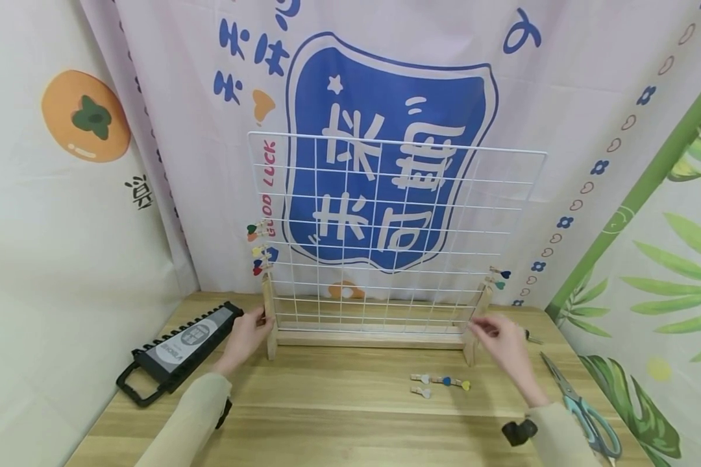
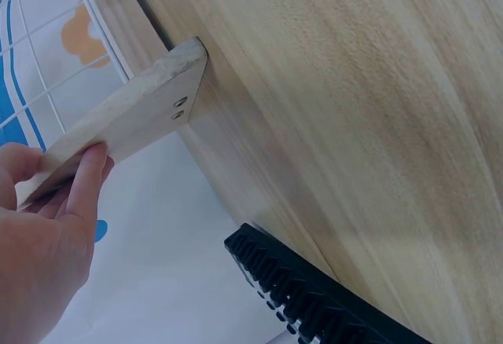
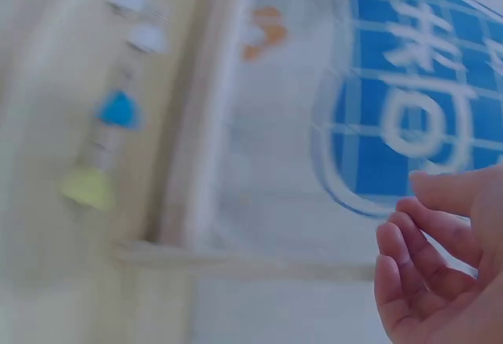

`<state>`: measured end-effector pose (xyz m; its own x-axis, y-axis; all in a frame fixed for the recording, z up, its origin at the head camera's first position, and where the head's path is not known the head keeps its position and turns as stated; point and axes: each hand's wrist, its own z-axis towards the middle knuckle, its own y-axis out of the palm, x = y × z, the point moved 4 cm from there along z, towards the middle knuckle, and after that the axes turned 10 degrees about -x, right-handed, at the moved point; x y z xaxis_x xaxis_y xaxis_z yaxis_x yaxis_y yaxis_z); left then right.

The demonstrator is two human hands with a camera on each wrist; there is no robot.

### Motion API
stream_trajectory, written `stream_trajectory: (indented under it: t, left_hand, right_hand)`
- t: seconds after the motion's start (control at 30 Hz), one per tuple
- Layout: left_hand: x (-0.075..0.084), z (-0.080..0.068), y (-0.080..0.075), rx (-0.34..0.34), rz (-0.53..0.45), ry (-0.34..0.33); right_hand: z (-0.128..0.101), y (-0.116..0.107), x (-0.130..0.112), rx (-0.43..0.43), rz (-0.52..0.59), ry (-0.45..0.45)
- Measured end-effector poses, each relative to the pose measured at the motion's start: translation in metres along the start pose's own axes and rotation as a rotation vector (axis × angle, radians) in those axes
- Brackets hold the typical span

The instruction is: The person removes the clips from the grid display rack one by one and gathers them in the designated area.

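Observation:
A white wire grid panel (image 1: 397, 227) stands upright in a wooden stand (image 1: 368, 338) on the table. My left hand (image 1: 250, 329) grips the stand's left upright post (image 2: 118, 124), with thumb and fingers (image 2: 85, 177) pinching its edge. My right hand (image 1: 493, 332) is beside the right post (image 1: 478, 318). In the blurred right wrist view its fingers (image 3: 428, 254) are loosely curled and hold nothing. Small wooden clips with coloured hearts (image 1: 259, 250) hang on the grid's left edge, and more clips (image 1: 498, 277) sit by the right post.
Three loose heart clips (image 1: 441, 383) lie on the wooden table (image 1: 339, 421) in front of the stand. A black tool holder (image 1: 178, 347) lies at the left, also in the left wrist view (image 2: 314, 297). Scissors (image 1: 584, 408) lie at the right edge. Printed curtains hang behind.

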<state>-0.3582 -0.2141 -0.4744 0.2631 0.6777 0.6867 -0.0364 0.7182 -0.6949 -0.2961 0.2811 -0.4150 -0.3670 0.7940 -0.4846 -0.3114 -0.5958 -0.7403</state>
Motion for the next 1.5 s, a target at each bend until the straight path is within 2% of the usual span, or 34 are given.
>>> stream_trajectory:
  t: [0.2,0.33,0.4,0.57,0.67,0.77,1.07,1.5]
  left_hand:
    - [-0.001,-0.001,0.0,-0.004,0.0,0.0]
    - [-0.002,-0.002,0.0,-0.004,0.003,-0.005]
    - [-0.002,-0.002,0.0,-0.006,0.003,-0.009]
    - [-0.002,-0.003,0.001,-0.003,-0.001,-0.004]
    - [-0.002,-0.003,0.002,0.0,-0.001,0.005]
    - [-0.001,-0.003,0.002,0.002,-0.003,0.012]
    - [0.001,0.0,-0.001,0.014,-0.003,0.027]
    - [-0.001,-0.001,0.0,0.016,-0.006,0.03]
  right_hand:
    - [0.022,-0.046,0.007,0.158,0.022,0.051]
    - [0.032,-0.064,0.015,0.251,0.057,0.12]
    - [0.036,-0.069,0.018,0.267,0.072,0.16]
    - [0.044,-0.073,0.023,0.204,0.07,0.229]
    - [0.046,-0.071,0.025,0.158,0.064,0.238]
    - [0.047,-0.07,0.027,0.147,0.061,0.239]
    - [0.048,-0.071,0.027,0.155,0.054,0.25]
    - [0.049,-0.069,0.025,0.256,0.065,0.208]
